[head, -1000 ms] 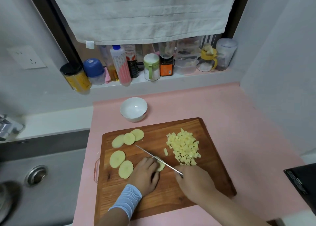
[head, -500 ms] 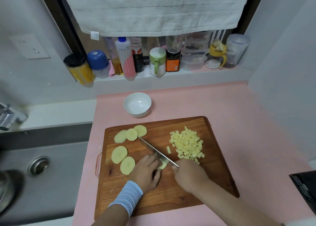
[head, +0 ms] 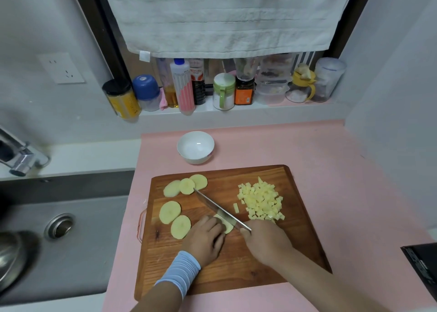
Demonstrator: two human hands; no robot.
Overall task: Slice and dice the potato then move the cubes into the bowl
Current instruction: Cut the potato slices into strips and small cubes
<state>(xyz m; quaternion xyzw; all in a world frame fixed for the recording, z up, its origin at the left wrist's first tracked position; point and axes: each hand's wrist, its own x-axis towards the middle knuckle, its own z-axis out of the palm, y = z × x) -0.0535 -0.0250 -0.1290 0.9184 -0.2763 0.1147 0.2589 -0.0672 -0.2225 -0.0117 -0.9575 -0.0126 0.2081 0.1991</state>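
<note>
- Five slices (head: 169, 212) lay uncut at the board's (head: 236, 276) 9 to 11 o'clock.
- The bowl (head: 195, 147), beyond 11 o'clock, held nothing.
- Left hand's (head: 203, 240) curled fingers pinned another slice (head: 227, 227); right hand (head: 264, 243) gripped the knife (head: 220, 209) across it.
- Cubes (head: 261, 200) sat piled at 2 o'clock.

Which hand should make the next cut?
Right. The right hand grips the knife, blade across the slice; the left hand holds that slice down on the board.
</note>
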